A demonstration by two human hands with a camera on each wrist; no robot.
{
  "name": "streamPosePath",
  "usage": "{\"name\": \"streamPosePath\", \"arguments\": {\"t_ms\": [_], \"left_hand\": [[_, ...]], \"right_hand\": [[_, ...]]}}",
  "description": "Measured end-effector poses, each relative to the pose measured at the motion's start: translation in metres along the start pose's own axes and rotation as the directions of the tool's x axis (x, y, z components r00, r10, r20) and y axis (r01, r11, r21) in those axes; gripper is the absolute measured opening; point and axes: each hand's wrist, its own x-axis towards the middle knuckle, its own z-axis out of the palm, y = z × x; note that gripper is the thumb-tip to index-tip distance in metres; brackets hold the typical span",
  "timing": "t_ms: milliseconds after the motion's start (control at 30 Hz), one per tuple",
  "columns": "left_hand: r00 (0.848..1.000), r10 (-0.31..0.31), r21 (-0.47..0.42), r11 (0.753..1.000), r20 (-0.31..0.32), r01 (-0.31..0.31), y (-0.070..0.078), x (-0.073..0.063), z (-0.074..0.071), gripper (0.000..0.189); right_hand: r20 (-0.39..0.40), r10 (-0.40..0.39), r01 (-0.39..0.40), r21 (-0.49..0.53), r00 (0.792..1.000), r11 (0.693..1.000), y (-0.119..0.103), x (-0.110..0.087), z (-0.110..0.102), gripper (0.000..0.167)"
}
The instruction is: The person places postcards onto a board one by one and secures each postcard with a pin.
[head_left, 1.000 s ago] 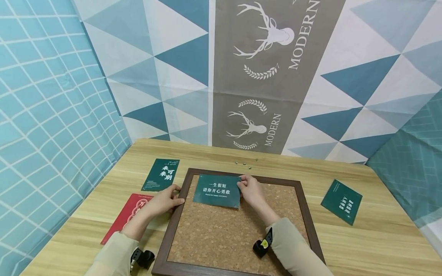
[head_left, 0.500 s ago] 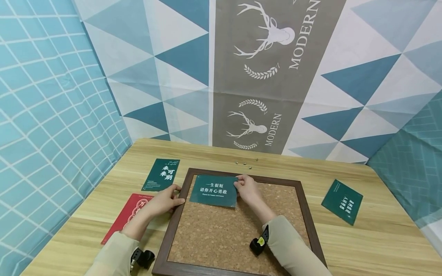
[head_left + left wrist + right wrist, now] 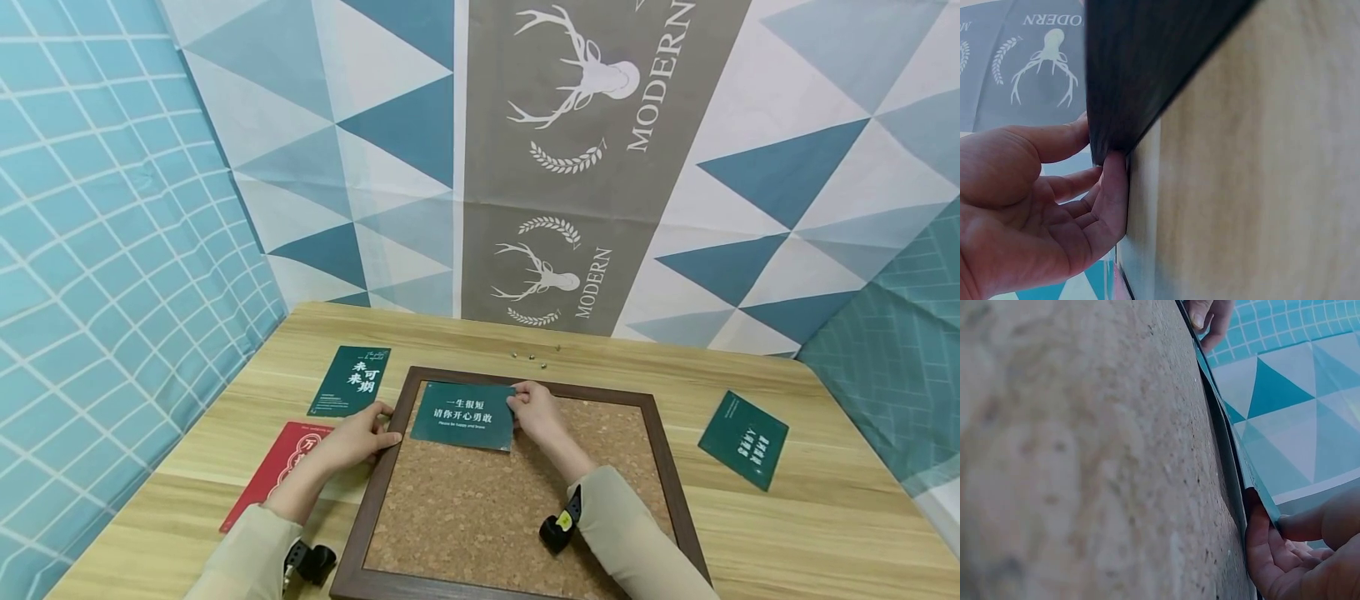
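Observation:
A green card with white lettering [image 3: 461, 415] lies over the upper left part of a brown-framed corkboard [image 3: 480, 517]. My right hand [image 3: 538, 412] pinches its right edge near the upper corner. In the right wrist view, the thumb and fingers of my right hand [image 3: 1307, 556] are on either side of the card's edge [image 3: 1252, 478], which stands slightly off the cork. My left hand [image 3: 356, 437] grips the left side of the frame. The left wrist view shows its thumb and fingers against the dark frame [image 3: 1132, 69].
Left of the board lie another green card [image 3: 348, 380] and a red card [image 3: 272, 475], partly covered by the left forearm. To the right is a tilted green card [image 3: 744, 439]. Several small metal pins [image 3: 532, 357] sit beyond the board on the wooden table [image 3: 810, 533].
My right hand has shifted the green card slightly left across the corkboard, closer to the left frame side, mostly in the first half second. My left hand stays at the frame.

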Motion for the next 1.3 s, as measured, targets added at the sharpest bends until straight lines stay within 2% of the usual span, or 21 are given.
{"name": "streamPosePath", "arguments": {"t_ms": [400,833,1067,1300], "left_hand": [[1.0,0.001,-0.006,1.0,-0.001,-0.001,0.0,0.001,0.0,0.043],[1.0,-0.028,-0.031,0.999,0.01,0.028,0.006,0.001,-0.001,0.042],[1.0,-0.022,0.06,0.998,-0.011,0.023,0.01,0.003,-0.001,0.039],[0.999,-0.013,0.154,0.988,-0.046,0.02,0.015,0.006,0.0,0.036]], "right_hand": [[-0.047,0.007,-0.013,-0.11,0.999,0.994,-0.003,0.006,0.002,0.027],[-0.048,0.023,-0.029,-0.115,0.999,0.993,-0.005,0.008,0.005,0.025],[-0.06,0.032,-0.037,-0.083,0.998,0.996,-0.005,0.009,0.007,0.021],[-0.065,0.025,-0.031,-0.095,0.998,0.995,-0.006,0.008,0.006,0.018]]}}
